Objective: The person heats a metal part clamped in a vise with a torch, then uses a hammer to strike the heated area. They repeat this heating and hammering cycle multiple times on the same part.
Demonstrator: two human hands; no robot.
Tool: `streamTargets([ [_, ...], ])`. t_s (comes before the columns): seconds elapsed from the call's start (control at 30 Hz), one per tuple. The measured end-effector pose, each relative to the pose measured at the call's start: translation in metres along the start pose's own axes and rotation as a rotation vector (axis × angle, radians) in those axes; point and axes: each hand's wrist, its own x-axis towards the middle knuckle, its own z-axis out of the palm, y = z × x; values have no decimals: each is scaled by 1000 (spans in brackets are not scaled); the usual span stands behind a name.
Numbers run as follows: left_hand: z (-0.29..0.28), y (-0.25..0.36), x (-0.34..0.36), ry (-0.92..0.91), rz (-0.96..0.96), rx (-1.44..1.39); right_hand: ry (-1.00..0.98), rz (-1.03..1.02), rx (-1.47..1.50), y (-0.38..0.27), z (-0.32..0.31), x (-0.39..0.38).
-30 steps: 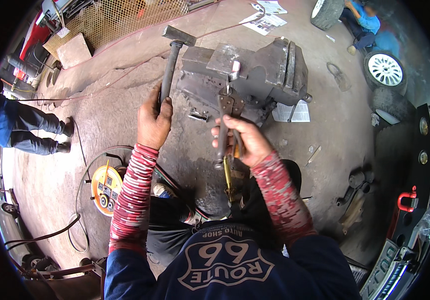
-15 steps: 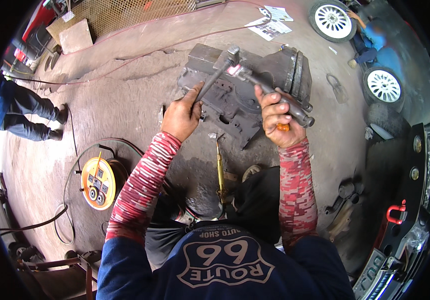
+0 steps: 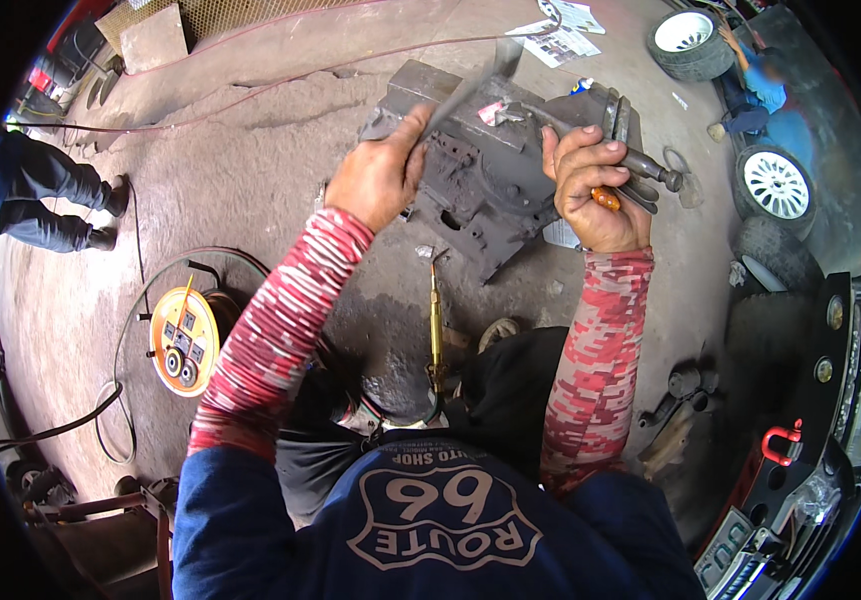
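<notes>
A big grey metal housing [image 3: 475,195] lies on the concrete floor in front of me. My left hand [image 3: 375,180] grips the handle of a hammer [image 3: 470,90], whose head is up over the housing's far edge. My right hand [image 3: 590,190] is closed around a grey metal rod [image 3: 650,165] that lies across the top of the housing, with a small orange handle [image 3: 605,198] showing under the fingers. A long yellow tool [image 3: 436,330] rests on the floor below the housing, between my arms.
A yellow cable reel [image 3: 182,340] with hoses sits at my left. One person's legs [image 3: 40,190] stand at far left; another person in blue [image 3: 760,80] crouches by wheels [image 3: 775,185] at upper right. A vehicle front with a red hook [image 3: 780,440] fills the right edge. Papers [image 3: 560,40] lie beyond the housing.
My left hand has swung the hammer up from beside the housing to over it. My right hand has left the yellow tool and taken the rod on top of the housing.
</notes>
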Motion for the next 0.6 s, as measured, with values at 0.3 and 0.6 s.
streamTargets([
  [0.3,8,-11,-11,71,-41,-97,0,-37,-32,-3,-9,-7],
  [0.6,9,-45,-60,67,-151,-191,277,-182,-1231,10,-84,-6],
])
